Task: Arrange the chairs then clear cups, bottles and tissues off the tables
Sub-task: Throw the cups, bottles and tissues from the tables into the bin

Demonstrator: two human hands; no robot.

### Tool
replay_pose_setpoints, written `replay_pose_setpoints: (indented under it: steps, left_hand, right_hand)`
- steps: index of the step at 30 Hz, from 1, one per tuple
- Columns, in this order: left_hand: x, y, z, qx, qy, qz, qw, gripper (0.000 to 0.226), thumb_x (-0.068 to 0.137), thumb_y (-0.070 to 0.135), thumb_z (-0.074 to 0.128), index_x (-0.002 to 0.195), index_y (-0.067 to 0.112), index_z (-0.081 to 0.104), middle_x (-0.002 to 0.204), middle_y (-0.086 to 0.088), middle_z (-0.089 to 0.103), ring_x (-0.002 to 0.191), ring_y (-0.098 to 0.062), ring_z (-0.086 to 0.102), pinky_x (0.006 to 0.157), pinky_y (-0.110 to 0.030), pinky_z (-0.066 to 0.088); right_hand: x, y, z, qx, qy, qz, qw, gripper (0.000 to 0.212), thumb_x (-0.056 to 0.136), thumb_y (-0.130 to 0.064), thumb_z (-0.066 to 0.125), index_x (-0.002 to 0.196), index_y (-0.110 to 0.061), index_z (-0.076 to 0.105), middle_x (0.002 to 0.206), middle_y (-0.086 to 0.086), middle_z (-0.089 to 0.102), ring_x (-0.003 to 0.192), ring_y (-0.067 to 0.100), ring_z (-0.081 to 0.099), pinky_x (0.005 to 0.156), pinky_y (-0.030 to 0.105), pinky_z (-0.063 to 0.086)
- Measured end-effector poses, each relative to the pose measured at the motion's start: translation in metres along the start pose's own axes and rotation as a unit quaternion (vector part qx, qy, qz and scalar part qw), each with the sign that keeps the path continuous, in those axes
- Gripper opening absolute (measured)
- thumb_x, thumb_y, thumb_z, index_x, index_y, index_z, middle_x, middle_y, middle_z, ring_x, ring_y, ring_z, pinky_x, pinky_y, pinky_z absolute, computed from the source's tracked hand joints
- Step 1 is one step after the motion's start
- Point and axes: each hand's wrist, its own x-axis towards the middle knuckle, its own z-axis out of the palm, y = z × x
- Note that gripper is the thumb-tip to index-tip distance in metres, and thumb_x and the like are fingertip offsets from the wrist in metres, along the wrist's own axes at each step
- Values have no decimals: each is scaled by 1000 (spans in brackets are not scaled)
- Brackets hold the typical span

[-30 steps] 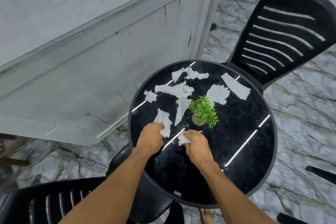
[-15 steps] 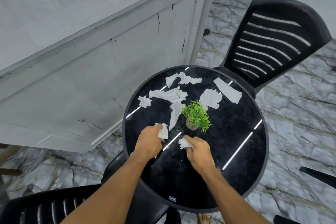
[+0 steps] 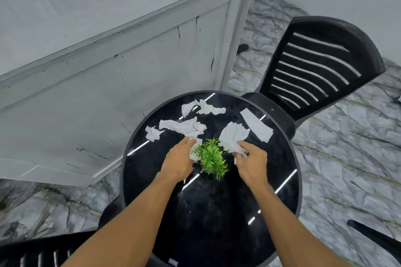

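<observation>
1. A crumpled tissue [image 3: 194, 150] is held in the grip of the left hand [image 3: 178, 163], with the fingers curled round it. It sits just at 9 o'clock of the green plant [image 3: 211, 158].
2. A wrinkled tissue [image 3: 234, 134] is pinched at its near end by the grip of the right hand [image 3: 251, 163]. The rest of it is spread on the tabletop [image 3: 217, 212] at 1 o'clock of the plant.
3. The plant is placed between the two hands, near the middle of the round black tabletop. Its pot is hidden by the leaves.
4. Four more pieces are left lying on the far half of the tabletop.
   - A long tissue [image 3: 182, 127] is found at 11 o'clock, just beyond the left fingertips.
   - A small scrap [image 3: 153, 133] lies at 10 o'clock, near the rim.
   - A twisted tissue [image 3: 204, 107] lies at 12 o'clock.
   - A flat strip [image 3: 257, 124] lies at 2 o'clock, just beside the wrinkled tissue.
5. A slatted black chair [image 3: 314, 67] is set against the tabletop at 2 o'clock. The back of a second chair [image 3: 32, 253] is seen at 7 o'clock, and part of a third chair [image 3: 373, 238] at 4 o'clock.
6. A grey cabinet [image 3: 108, 71] with cracked paint is seen from 9 to 12 o'clock. All of it stands on a marbled floor [image 3: 347, 158].
</observation>
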Motion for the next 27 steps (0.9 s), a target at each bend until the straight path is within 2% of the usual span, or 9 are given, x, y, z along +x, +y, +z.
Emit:
replay_pose_setpoints:
  steps: [2,4,6,9,13,16,18,23,27]
  left_hand:
    - [2,3,7,-17,-13,-31,999,48,86,8,69,131,22,59,134,-1,60,124,-26,56,104,-39,46]
    - [-1,6,10,-5,-5,-44,999,16,84,6,65,92,20,65,95,2,68,93,-23,65,84,-41,54]
    - [-5,7,8,-18,-2,-57,998,24,81,4,62,78,27,62,83,7,63,84,-18,61,79,-40,53]
    - [-6,2,0,-9,41,-84,996,38,86,9,65,122,19,68,120,2,64,118,-19,54,105,-33,42]
    - [1,2,-36,-12,121,-120,985,43,86,9,68,129,11,66,126,-4,63,122,-21,48,101,-23,30]
    - [15,28,-66,-9,174,-99,980,17,78,-3,71,95,-4,74,96,-23,68,95,-38,60,82,-35,43]
    - [31,47,-76,-13,178,-73,981,16,77,-3,72,93,-5,74,92,-23,69,91,-39,61,82,-36,45]
    - [77,99,-59,-35,75,-31,996,47,82,20,76,128,14,65,125,-4,63,118,-23,55,102,-32,42]
    - [92,147,-16,8,-6,-37,999,35,83,17,76,116,12,66,120,-5,57,116,-21,52,99,-31,43]
  right_hand:
    - [20,4,4,-51,-49,-22,997,31,86,-6,70,117,-10,71,110,-1,69,96,11,63,91,20,50]
    - [37,8,6,-108,-85,-58,989,24,87,-6,66,109,-11,74,114,-1,65,102,17,62,93,25,49]
    - [50,10,7,-135,-114,-73,982,26,85,-2,63,107,-10,74,133,0,56,113,20,58,96,26,46]
    - [67,16,7,-170,-178,-54,968,33,83,-4,63,114,-13,70,138,4,56,120,28,55,100,39,49]
    - [75,19,5,-160,-196,-36,967,6,80,-6,59,77,-8,64,73,8,65,72,31,62,64,42,54]
    - [75,16,-3,-104,-155,-51,981,27,85,-8,62,110,-15,71,93,-1,70,88,19,64,83,34,54]
    - [73,12,-10,-83,-138,-67,985,48,87,-7,63,134,-15,59,101,0,65,94,19,60,90,35,51]
    - [77,12,-29,-32,-99,-36,994,40,88,-12,69,128,-12,65,101,-6,63,89,3,57,80,6,41]
    - [80,20,-49,-31,-16,-12,999,34,84,-15,74,118,-13,71,112,-2,64,108,12,56,92,13,38]
